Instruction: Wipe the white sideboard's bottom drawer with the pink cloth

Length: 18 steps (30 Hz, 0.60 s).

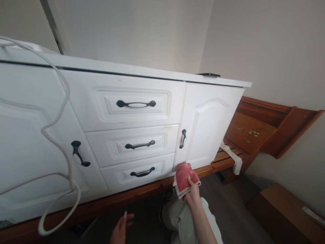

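A folded red cloth with a pale underside is gripped in my right hand, thumb on top. The cloth is close to the lower edge of the white cabinet's right door; whether it touches cannot be told. Low in the view, my left hand hangs free with its fingers apart and nothing in them. Three drawers with dark handles fill the cabinet's middle, the bottom drawer handle being nearest to my hands.
A white cable hangs in loops over the cabinet's left side. On the cabinet top lies a flat black object. The cabinet rests on a wooden frame. A white cloth drapes over its slats. A cardboard box stands at the lower right.
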Each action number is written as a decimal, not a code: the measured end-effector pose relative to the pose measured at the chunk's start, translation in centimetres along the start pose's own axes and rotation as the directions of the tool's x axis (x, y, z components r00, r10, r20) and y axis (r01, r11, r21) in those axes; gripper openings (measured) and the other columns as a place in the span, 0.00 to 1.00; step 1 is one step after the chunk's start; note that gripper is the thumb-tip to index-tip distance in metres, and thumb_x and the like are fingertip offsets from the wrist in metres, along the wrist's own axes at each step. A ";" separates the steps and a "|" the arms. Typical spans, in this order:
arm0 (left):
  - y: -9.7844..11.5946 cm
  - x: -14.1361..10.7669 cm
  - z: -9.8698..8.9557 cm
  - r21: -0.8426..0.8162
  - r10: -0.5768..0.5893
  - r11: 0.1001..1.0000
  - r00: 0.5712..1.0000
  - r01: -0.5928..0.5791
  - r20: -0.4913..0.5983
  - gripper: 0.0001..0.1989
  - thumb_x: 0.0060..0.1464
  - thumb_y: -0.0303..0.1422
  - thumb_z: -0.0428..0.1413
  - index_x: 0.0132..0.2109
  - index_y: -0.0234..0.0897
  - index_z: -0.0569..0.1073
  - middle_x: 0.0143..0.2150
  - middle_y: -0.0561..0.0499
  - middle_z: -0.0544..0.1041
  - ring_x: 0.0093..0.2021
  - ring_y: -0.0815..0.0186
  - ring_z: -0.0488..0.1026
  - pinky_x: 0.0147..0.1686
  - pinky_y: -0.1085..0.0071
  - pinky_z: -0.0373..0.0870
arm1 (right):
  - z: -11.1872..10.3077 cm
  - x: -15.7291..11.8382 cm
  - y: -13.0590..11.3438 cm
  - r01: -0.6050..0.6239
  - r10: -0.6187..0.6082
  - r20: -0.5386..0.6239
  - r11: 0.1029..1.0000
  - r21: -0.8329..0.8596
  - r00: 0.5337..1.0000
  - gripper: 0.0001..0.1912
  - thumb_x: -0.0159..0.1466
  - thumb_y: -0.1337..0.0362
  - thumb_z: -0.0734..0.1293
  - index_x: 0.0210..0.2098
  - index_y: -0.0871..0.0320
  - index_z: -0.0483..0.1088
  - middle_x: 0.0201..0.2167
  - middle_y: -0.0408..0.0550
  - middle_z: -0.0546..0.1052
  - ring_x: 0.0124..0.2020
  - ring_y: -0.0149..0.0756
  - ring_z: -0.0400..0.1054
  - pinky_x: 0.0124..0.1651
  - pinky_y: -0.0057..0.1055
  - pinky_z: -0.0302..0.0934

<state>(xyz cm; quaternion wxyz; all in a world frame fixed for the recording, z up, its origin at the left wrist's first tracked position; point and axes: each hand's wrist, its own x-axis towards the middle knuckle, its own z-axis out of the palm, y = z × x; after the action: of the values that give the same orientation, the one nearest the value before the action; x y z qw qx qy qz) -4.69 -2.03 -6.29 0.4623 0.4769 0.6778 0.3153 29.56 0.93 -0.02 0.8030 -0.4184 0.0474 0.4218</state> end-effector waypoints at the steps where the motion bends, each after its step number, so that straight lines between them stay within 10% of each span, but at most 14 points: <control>1: 2.7 0.9 -0.6 -0.112 0.096 0.988 0.993 -0.102 -0.063 0.45 0.46 0.73 0.42 0.45 0.38 0.76 0.53 0.39 0.81 0.45 0.52 0.82 0.58 0.51 0.76 | 0.0 -0.1 0.1 0.001 -0.001 0.011 1.000 -0.005 1.000 0.25 0.44 0.64 0.81 0.41 0.58 0.77 0.34 0.48 0.85 0.38 0.47 0.81 0.46 0.44 0.77; 3: 8.4 2.1 -1.4 -0.026 0.363 0.926 0.907 -0.377 -0.215 0.39 0.52 0.67 0.46 0.51 0.37 0.74 0.51 0.41 0.78 0.36 0.57 0.76 0.55 0.48 0.74 | -0.1 -0.3 0.1 -0.008 0.009 0.032 1.000 -0.002 0.999 0.28 0.43 0.62 0.82 0.42 0.58 0.76 0.35 0.49 0.85 0.38 0.48 0.81 0.45 0.44 0.78; 5: 13.2 2.8 -1.3 0.117 0.547 0.837 0.823 -0.535 -0.150 0.32 0.60 0.60 0.44 0.54 0.41 0.73 0.53 0.44 0.75 0.38 0.59 0.73 0.56 0.50 0.72 | -0.1 -0.6 -0.1 -0.025 0.025 0.034 1.000 0.004 0.999 0.29 0.41 0.61 0.83 0.43 0.58 0.76 0.36 0.50 0.85 0.36 0.47 0.81 0.43 0.43 0.78; 7: 15.8 3.2 -0.3 0.262 0.552 0.806 0.834 -0.530 -0.011 0.27 0.63 0.55 0.43 0.55 0.44 0.72 0.58 0.45 0.73 0.46 0.56 0.75 0.59 0.50 0.71 | -0.2 -0.7 -0.3 -0.032 0.031 0.034 0.999 0.008 0.999 0.30 0.41 0.61 0.83 0.42 0.59 0.76 0.35 0.50 0.85 0.34 0.46 0.81 0.42 0.42 0.78; 12: 14.2 4.1 3.0 0.306 0.517 0.810 0.855 -0.501 0.031 0.30 0.63 0.52 0.41 0.62 0.39 0.66 0.66 0.39 0.66 0.63 0.46 0.71 0.64 0.43 0.67 | -0.8 -0.3 -0.8 -0.040 0.040 0.004 0.999 0.036 0.999 0.30 0.41 0.63 0.82 0.43 0.58 0.75 0.33 0.48 0.85 0.32 0.44 0.80 0.41 0.42 0.78; 18: 13.6 4.7 2.4 0.230 0.501 0.834 0.863 -0.501 0.064 0.32 0.61 0.54 0.42 0.61 0.37 0.67 0.66 0.39 0.65 0.69 0.48 0.63 0.73 0.45 0.56 | -1.7 0.4 -1.7 -0.002 0.002 -0.001 0.999 0.047 1.000 0.29 0.40 0.62 0.82 0.41 0.58 0.75 0.33 0.48 0.85 0.34 0.46 0.81 0.42 0.42 0.78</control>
<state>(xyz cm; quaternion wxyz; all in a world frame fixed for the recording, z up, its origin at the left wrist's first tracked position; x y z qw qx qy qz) 1.83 7.02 3.06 0.3031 0.6897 0.5623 0.3410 31.53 -0.56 -0.25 0.8121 -0.3994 0.0581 0.4213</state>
